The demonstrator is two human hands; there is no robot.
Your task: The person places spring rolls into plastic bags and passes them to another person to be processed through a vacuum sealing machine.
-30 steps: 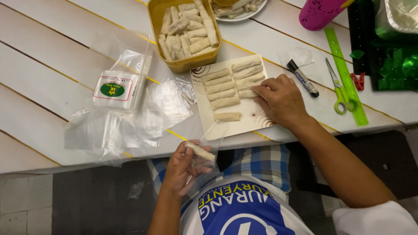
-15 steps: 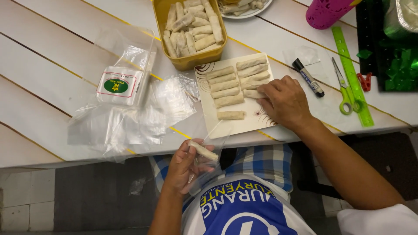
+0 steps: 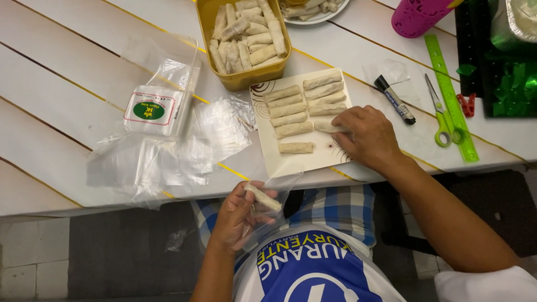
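Nearest, over the lap: left hand (image 3: 238, 219) closed around a small clear plastic bag (image 3: 267, 215), fingers (image 3: 253, 211) pinching one pale rolled pastry (image 3: 263, 198) at the bag's mouth, roll tilted, seemingly partly inside the film though hard to tell how far; by the look of it, bagging in hand, one roll going in while another is fetched; judged from this, next move calling for a firm pinch on a fresh roll, a lift clear of its neighbours, and the bag's mouth held wide enough to take it without tearing the thin wrapper. Farther out, at the near edge of the white slatted surface (image 3: 67, 67): right hand (image 3: 366, 137) lying palm down on the square white plate (image 3: 291, 163), fingertips curled on the nearest roll of the right-hand column (image 3: 327, 127); whether already gripped or only touched cannot be told. On the plate: two columns of slim, cream-coloured, uncooked-looking rolls (image 3: 288, 117), laid side by side, one more lying apart below (image 3: 296, 147); soft, floury, likely easy to dent. Left of the plate: loose heap of clear bags (image 3: 168, 162) and a packet with a green oval label (image 3: 151, 111). Right of the plate: black marker (image 3: 394, 99), green-handled scissors (image 3: 442, 114), green ruler (image 3: 450, 92), red clip (image 3: 465, 104). Farthest: yellow tub (image 3: 246, 78) heaped with more rolls, a white dish (image 3: 313, 17) at the top edge, a pink cup (image 3: 417, 17).
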